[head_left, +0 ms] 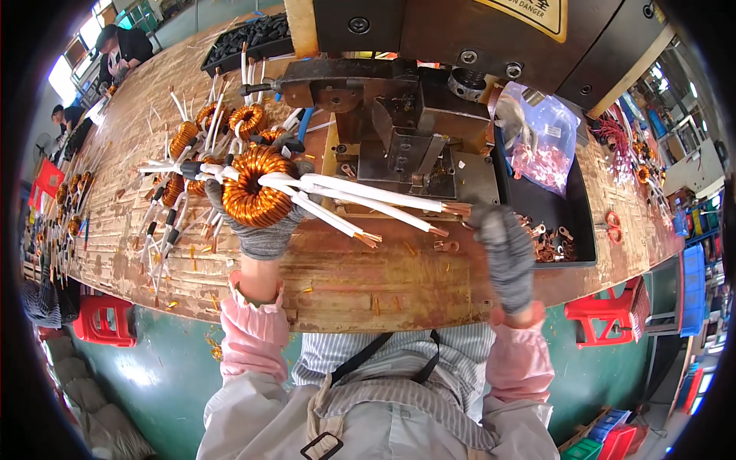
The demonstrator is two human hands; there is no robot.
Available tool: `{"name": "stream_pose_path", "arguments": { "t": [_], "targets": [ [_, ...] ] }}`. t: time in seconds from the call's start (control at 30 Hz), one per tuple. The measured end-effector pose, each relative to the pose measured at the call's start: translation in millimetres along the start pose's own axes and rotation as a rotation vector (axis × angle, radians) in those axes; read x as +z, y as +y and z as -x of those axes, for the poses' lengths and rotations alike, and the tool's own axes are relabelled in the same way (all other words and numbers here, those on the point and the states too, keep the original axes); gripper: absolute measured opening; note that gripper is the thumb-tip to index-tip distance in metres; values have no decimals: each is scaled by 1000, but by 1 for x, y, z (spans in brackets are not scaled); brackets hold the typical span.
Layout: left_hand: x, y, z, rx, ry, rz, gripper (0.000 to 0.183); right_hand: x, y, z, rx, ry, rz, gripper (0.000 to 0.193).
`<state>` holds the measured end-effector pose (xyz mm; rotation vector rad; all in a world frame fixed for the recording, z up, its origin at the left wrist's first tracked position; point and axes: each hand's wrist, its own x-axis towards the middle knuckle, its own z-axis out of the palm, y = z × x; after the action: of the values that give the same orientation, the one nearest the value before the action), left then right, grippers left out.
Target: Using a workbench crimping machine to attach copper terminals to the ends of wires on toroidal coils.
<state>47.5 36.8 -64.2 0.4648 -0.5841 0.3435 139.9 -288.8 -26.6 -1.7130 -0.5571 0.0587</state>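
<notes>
A wound copper toroid coil (257,186) is gripped by my gloved left hand (264,234), whose fingers wrap around its underside and far side. Several white-sleeved leads (368,193) run from the coil to the right and end in bare copper strands (458,208). Close beside those strands is my gloved right hand (506,257), its fingers drawn together; what they pinch, if anything, is too small to name. A loose copper cable lug (447,246) lies on the table below the lead ends. Behind the leads stands the press tooling (406,157).
More coils (184,140) with white leads crowd the left. At right a black tray (586,230) holds copper lugs and a plastic bag (540,134) of lugs. Red-handled scissors (613,227) lie beyond it. The press body (475,38) overhangs; a black bin (249,42) stands behind.
</notes>
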Motion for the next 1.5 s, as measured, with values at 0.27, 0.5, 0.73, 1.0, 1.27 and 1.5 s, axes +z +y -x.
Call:
{"name": "stream_pose_path", "arguments": {
  "t": [0.27, 0.5, 0.73, 1.0, 1.27, 1.5],
  "targets": [
    [-2, -1, 9, 108, 142, 153, 101, 30, -52, -16, -410, -408, 513, 35],
    [14, -8, -9, -10, -30, 224, 103, 67, -6, 38, 541, -705, -937, 42],
    [47, -41, 39, 119, 327, 104, 89, 81, -19, 35, 95, -475, -526, 39],
    [69, -51, 54, -47, 422, -169, 63, 82, 20, 52, 1, -527, -293, 20],
    [63, -51, 51, 127, 773, -576, 32, 87, 21, 49, -274, -483, 1, 21],
    [58, -54, 53, -53, 649, -702, 46, 79, 19, 35, -645, -262, 473, 16]
  ]
}}
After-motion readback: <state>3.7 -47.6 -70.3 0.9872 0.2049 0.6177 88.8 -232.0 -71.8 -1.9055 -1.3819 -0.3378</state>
